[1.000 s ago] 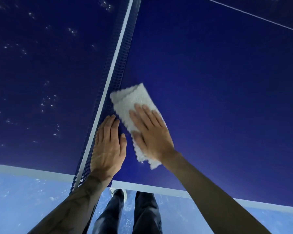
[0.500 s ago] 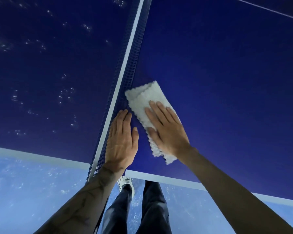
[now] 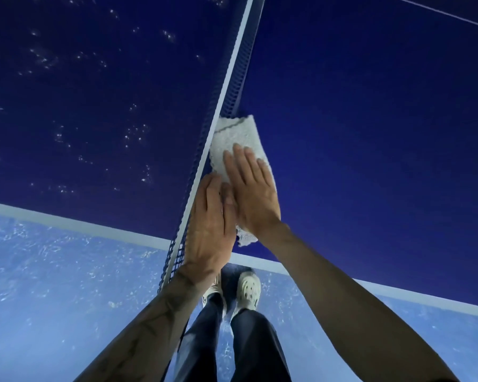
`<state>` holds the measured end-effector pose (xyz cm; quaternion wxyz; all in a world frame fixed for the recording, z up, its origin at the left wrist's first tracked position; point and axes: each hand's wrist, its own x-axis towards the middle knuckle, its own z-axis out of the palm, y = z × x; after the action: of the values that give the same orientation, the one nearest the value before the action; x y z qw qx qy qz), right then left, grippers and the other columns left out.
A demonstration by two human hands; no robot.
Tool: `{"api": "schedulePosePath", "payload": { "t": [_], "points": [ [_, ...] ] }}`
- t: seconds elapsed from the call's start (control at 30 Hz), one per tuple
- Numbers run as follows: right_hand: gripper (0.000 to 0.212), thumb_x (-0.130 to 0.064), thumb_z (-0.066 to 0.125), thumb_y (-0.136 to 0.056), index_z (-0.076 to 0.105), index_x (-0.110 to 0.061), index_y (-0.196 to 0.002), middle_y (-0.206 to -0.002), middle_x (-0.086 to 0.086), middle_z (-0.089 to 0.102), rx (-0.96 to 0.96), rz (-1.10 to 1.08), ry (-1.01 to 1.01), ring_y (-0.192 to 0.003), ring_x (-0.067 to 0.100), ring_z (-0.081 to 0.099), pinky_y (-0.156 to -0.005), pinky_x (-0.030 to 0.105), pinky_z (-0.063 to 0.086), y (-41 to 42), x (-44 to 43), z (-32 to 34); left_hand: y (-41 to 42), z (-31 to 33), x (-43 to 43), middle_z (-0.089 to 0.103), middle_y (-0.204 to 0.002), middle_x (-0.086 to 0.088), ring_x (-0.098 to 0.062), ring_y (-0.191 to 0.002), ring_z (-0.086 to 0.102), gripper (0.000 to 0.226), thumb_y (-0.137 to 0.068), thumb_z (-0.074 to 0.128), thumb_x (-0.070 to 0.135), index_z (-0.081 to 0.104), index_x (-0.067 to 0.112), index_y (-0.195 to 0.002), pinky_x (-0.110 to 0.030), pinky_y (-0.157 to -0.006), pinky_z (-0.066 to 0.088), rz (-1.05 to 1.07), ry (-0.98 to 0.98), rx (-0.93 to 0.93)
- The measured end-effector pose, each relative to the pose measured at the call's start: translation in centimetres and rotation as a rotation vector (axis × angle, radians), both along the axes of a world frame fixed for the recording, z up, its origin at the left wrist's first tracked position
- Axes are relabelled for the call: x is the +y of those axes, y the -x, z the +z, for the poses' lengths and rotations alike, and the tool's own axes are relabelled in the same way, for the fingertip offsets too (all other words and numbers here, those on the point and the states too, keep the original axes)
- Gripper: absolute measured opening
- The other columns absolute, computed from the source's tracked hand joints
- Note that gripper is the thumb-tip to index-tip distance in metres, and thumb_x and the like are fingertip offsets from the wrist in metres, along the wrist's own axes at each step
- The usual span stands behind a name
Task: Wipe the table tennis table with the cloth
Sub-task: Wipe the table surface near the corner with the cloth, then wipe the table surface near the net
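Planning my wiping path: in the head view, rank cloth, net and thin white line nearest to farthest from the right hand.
1. cloth, under the right hand.
2. net, just left.
3. thin white line, far upper right.

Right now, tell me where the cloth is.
In the head view, the cloth lies on the right half of the table, against the net near centre frame, pressed flat under the right hand, with the left hand to its left.
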<state>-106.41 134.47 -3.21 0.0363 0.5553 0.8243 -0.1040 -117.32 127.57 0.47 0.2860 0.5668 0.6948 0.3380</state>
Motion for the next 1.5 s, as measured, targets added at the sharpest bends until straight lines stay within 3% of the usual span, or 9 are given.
{"api": "schedulePosePath", "payload": {
  "t": [0.23, 0.47, 0.57, 0.67, 0.73, 0.87, 1.17, 1.37, 1.5],
  "points": [
    [0.073, -0.046, 0.017, -0.105, -0.002, -0.017, -0.169, -0.179, 0.006, -0.001, 0.059, 0.220, 0.005, -0.165, 0.024, -0.005, -0.133, 0.043, 0.000, -1.8, -7.3, -0.9, -1.1, 0.5, -2.8, 0.048, -0.153, -0.014, -0.007, -0.140, 0.043, 0.047, -0.112, 0.033, 0.028, 0.040, 0.002, -0.151, -0.014, -0.118, 0.031, 0.047, -0.049, 0.013],
    [0.063, -0.039, 0.039, -0.112, 0.026, -0.014, -0.168, -0.177, 0.008, 0.015, 0.201, 0.233, -0.018, -0.165, 0.026, 0.011, -0.134, 0.045, 0.012, -5.2, -12.3, -0.3, -3.1, 1.2, -8.3, 0.048, -0.147, -0.017, -0.029, -0.133, 0.051, 0.046, -0.110, 0.035, 0.023, 0.043, 0.001, -0.149, -0.047, -0.110, 0.048, 0.107, 0.024, 0.089],
    [0.059, -0.041, 0.028, -0.112, 0.037, -0.015, -0.165, -0.175, 0.007, 0.026, 0.241, 0.192, 0.014, -0.163, 0.028, 0.022, -0.132, 0.044, 0.018, -4.7, -12.3, 0.7, -3.0, 1.5, -10.3, 0.049, -0.146, -0.016, -0.029, -0.132, 0.051, 0.042, -0.111, 0.039, 0.018, 0.044, 0.001, -0.149, -0.050, -0.108, 0.049, 0.116, 0.023, 0.097],
    [0.045, -0.031, 0.048, -0.110, 0.056, -0.009, -0.149, -0.156, 0.009, 0.053, 0.303, 0.080, -0.073, -0.140, 0.031, 0.051, -0.111, 0.046, 0.046, -3.7, -10.7, 1.5, -2.8, 1.8, -11.8, 0.052, -0.144, -0.015, -0.029, -0.129, 0.052, 0.038, -0.110, 0.042, 0.012, 0.046, 0.000, -0.146, -0.049, -0.108, 0.048, 0.129, 0.002, 0.093],
    [0.048, -0.029, 0.048, -0.111, 0.049, -0.007, -0.153, -0.162, 0.011, 0.046, 0.302, 0.062, -0.063, -0.148, 0.030, 0.043, -0.119, 0.044, 0.040, -3.0, -9.5, 1.3, -2.7, 2.1, -12.6, 0.053, -0.141, -0.013, -0.027, -0.126, 0.053, 0.039, -0.109, 0.044, 0.011, 0.046, 0.002, -0.146, -0.048, -0.106, 0.048, 0.135, 0.010, 0.072],
    [0.057, -0.034, 0.023, -0.117, 0.020, -0.010, -0.169, -0.178, 0.008, 0.011, 0.214, 0.128, -0.014, -0.165, 0.022, 0.005, -0.134, 0.036, 0.003, -1.9, -9.6, -0.1, -2.7, 2.4, -14.7, 0.053, -0.141, -0.011, -0.023, -0.125, 0.053, 0.041, -0.110, 0.045, 0.014, 0.045, 0.003, -0.149, -0.037, -0.106, 0.047, 0.105, 0.030, 0.045],
    [0.061, 0.013, 0.053, -0.096, 0.055, -0.007, -0.153, -0.160, 0.010, 0.052, 0.526, -0.083, -0.106, -0.149, 0.028, 0.049, -0.125, 0.044, 0.038, 0.4, -16.2, -0.4, -1.8, 2.1, -22.9, 0.055, -0.144, -0.008, -0.018, -0.133, 0.051, 0.045, -0.104, 0.052, 0.014, 0.049, 0.006, -0.148, -0.011, -0.114, 0.029, -0.029, 0.110, -0.012],
    [0.057, 0.011, 0.063, -0.086, 0.064, -0.009, -0.139, -0.132, 0.009, 0.072, 0.520, -0.100, -0.187, -0.112, 0.032, 0.069, -0.089, 0.041, 0.060, 1.3, -20.4, 0.2, 1.0, 1.2, -29.4, 0.055, -0.145, -0.002, -0.018, -0.131, 0.055, 0.046, -0.105, 0.052, 0.019, 0.047, 0.012, -0.149, -0.017, -0.108, 0.041, -0.116, 0.201, -0.071],
    [0.025, 0.001, 0.059, -0.093, 0.062, -0.017, -0.110, -0.092, 0.007, 0.069, 0.303, -0.112, 0.070, -0.078, 0.028, 0.067, -0.065, 0.031, 0.037, 1.9, -25.3, 0.3, 4.1, 0.8, -33.2, 0.057, -0.142, -0.002, -0.025, -0.127, 0.060, 0.045, -0.105, 0.054, 0.013, 0.047, 0.012, -0.150, -0.044, -0.104, 0.051, -0.179, 0.272, -0.059]
  ]
}}
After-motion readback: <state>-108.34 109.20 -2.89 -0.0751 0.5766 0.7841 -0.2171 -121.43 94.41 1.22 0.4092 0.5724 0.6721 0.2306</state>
